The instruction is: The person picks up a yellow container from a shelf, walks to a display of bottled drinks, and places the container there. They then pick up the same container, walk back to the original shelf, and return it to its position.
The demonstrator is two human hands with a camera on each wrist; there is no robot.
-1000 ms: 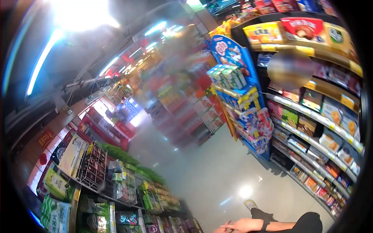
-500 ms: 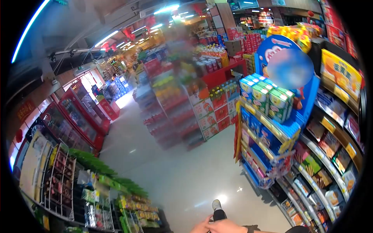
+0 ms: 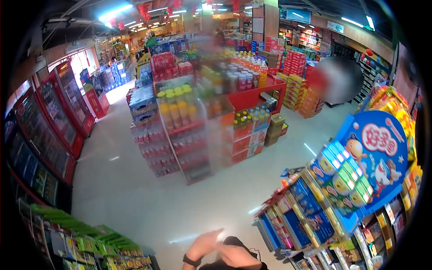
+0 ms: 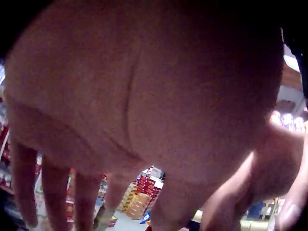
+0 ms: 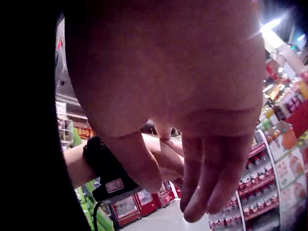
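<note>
Low in the head view, the left hand and the right hand are close together in front of the body, the fingers of one near the other. In the left wrist view the left palm fills the picture, its fingers extended and apart, holding nothing. The right hand shows in the right wrist view with its fingers extended and no object in them; behind it is the left wrist with a black band. Whether the hands touch is hard to tell.
A blue display stand with stacked cartons is at the right. Bottle stacks fill the middle, red fridges the left. A green-edged shelf is at lower left; pale floor lies between.
The view has swung right, so the blue stand now shows from closer and more shop appears beyond. Both hands show more fully, further left in the picture, and remain close together.
</note>
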